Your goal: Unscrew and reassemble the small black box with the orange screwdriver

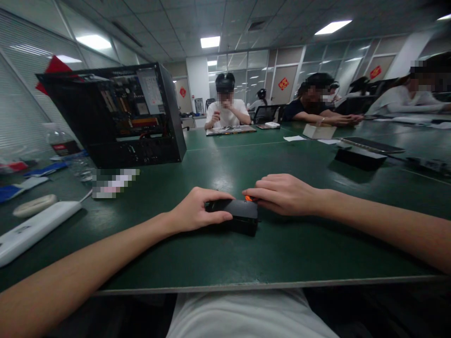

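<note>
A small black box-shaped device (pixel 239 217) lies on the dark green table (pixel 268 253) just in front of me. My left hand (pixel 197 209) grips its left end, thumb along the near side and fingers over the top. My right hand (pixel 282 193) rests at its far right corner, fingers curled over a small orange part (pixel 248 198) that pokes out there. What the right fingers hold is mostly hidden.
An open black computer case (pixel 116 115) stands at the back left, a water bottle (pixel 66 150) beside it. A white power strip (pixel 31 230) lies at the left edge. Black flat devices (pixel 359 157) lie at the right. Several people sit across the table.
</note>
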Available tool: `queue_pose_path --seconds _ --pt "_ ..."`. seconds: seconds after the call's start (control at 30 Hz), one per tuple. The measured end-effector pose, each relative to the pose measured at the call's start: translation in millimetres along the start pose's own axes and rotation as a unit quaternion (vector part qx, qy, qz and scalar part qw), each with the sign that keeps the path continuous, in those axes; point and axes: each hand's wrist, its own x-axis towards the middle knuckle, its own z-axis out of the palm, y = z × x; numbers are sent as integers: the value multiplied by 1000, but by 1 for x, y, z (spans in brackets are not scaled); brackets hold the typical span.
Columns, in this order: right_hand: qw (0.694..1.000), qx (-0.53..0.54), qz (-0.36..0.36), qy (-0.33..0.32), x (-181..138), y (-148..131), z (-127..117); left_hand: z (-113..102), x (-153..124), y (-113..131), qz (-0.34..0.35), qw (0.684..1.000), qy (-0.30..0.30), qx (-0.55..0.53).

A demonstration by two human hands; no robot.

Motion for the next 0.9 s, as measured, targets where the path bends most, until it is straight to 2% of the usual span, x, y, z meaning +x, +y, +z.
queue_pose_path --seconds 0.1,0.3,0.6,0.77,0.9 --pt "1000 16 13 -14 -1 -2 -2 2 0 1 2 1000 6 4" --pt "984 153 88 -39 -7 -7 7 4 -1 2 -19 999 26 12" --pt "983 166 39 -64 -13 11 -1 5 -1 3 -12 1000 23 11" --pt "979 190 63 -45 -10 7 9 6 -1 4 -6 1000 28 -4" --pt "989 140 38 -35 -4 5 14 8 -3 6 -1 1000 31 2"
